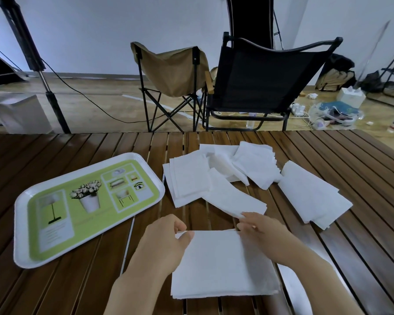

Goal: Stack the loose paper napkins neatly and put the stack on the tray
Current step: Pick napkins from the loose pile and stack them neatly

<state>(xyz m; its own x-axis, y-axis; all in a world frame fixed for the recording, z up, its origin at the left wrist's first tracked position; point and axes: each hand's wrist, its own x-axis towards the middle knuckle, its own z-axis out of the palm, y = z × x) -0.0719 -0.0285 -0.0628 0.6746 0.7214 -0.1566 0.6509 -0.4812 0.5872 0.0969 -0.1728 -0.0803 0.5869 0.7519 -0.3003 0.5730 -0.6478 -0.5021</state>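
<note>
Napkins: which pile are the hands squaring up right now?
The napkin stack nearest the camera: left hand and right hand grip its far corners. The loose napkins farther back lie untouched; the tray holds none.

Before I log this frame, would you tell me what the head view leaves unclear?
- Number of sheets in the near white paper napkin stack: edges too fine to count.
- Right hand fingertips: tucked behind that stack's far edge, grip unclear.
- Small print on the green-and-white plastic tray: blurred.
- Near edge of the brown slatted wooden table: cut off by the frame.
</note>
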